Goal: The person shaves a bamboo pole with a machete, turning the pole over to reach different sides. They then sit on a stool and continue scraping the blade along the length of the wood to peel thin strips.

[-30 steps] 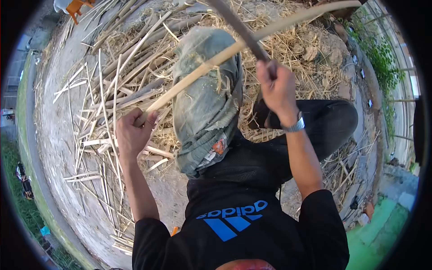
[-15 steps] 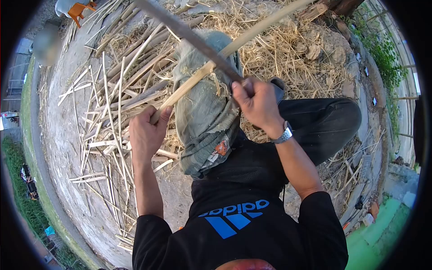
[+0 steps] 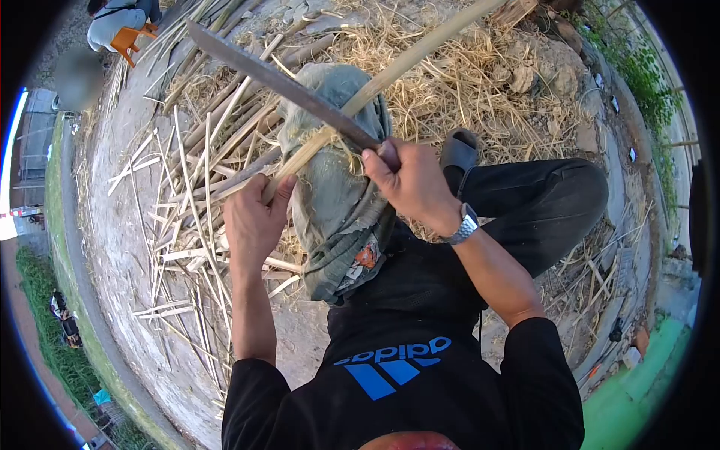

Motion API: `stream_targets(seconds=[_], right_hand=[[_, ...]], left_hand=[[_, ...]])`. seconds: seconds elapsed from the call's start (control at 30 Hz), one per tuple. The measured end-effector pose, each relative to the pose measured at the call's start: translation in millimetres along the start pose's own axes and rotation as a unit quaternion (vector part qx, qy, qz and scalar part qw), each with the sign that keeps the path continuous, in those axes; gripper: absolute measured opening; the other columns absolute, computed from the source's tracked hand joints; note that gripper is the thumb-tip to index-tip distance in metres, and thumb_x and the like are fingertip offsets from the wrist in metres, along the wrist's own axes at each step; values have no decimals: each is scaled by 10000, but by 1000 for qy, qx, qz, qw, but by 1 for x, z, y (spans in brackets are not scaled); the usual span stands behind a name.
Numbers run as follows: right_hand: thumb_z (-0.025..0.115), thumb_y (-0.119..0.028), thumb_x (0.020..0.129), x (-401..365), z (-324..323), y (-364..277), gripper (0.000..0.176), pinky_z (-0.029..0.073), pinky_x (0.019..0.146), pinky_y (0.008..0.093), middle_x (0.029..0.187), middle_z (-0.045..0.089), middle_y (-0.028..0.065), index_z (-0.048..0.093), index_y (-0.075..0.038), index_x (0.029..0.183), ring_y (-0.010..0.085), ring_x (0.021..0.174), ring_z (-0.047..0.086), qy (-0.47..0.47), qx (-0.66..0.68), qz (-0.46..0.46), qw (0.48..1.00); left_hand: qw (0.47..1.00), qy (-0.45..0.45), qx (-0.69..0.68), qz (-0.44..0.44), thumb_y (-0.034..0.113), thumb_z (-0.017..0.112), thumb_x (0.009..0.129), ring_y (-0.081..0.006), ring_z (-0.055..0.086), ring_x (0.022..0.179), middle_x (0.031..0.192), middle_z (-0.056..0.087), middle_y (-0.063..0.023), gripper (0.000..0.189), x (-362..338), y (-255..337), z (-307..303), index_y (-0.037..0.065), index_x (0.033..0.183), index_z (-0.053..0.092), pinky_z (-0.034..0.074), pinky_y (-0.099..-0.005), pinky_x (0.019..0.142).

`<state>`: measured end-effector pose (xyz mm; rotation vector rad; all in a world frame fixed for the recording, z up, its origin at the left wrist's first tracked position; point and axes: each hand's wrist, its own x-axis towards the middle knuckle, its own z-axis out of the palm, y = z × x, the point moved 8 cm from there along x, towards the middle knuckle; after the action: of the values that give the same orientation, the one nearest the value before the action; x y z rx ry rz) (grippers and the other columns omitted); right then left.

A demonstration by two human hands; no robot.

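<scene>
My left hand (image 3: 253, 217) is closed round the near end of a long pale bamboo strip (image 3: 416, 54), which slants up to the right. In my right hand (image 3: 420, 186) is the handle of a machete (image 3: 274, 79). The dark blade crosses over the strip and points to the upper left. Thin shavings curl up where blade and strip cross. Beneath them a worn grey-green cloth (image 3: 330, 199) covers one of my legs. A metal watch (image 3: 465, 225) is on my right wrist.
Split bamboo strips and poles (image 3: 187, 195) lie piled on the left. Curly shavings (image 3: 442, 97) cover the ground ahead. A sandal (image 3: 459, 150) shows by my bent right leg (image 3: 540, 202). At the upper left a person (image 3: 116, 26) is beside an orange stool (image 3: 131, 41).
My right hand has drawn slightly left and down with the machete, and its blade tip now shows at the upper left. The left hand still grips the strip. The view has shifted a little.
</scene>
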<state>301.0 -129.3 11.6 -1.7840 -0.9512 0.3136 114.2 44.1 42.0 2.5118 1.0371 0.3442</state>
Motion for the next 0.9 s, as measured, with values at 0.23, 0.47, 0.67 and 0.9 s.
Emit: stream_targets(seconds=[0.23,0.47,0.67,0.9], right_hand=[[591,-401,1040,47,-75,44,513,396,465,364,505,547,66,612,-8,711,179,443,518,164,-21,80,983],[652,-369,1000,13,-17,5,450,449,506,406,551,583,111,612,-19,721,274,467,571,32,-42,-13,999],[559,-407,1062,60,-92,65,546,411,470,365,492,521,41,558,-28,670,165,452,558,187,59,157,968],[645,-333,1010,-9,-5,32,473,353,504,396,530,464,110,563,17,701,185,485,442,24,30,43,998]], left_hand=[[998,7,-53,-18,480,726,952,-255,390,447,505,460,-129,596,-5,-7,12,-6,671,526,354,-408,478],[999,-14,-25,-13,459,718,964,-191,322,498,521,420,-93,593,7,0,2,-22,681,515,315,-395,488],[999,-4,-49,1,547,715,931,-294,491,464,530,527,-128,609,5,-3,12,0,693,590,405,-427,507],[1000,4,5,7,572,689,937,-319,567,501,541,566,-131,613,11,4,1,21,688,592,429,-443,530]])
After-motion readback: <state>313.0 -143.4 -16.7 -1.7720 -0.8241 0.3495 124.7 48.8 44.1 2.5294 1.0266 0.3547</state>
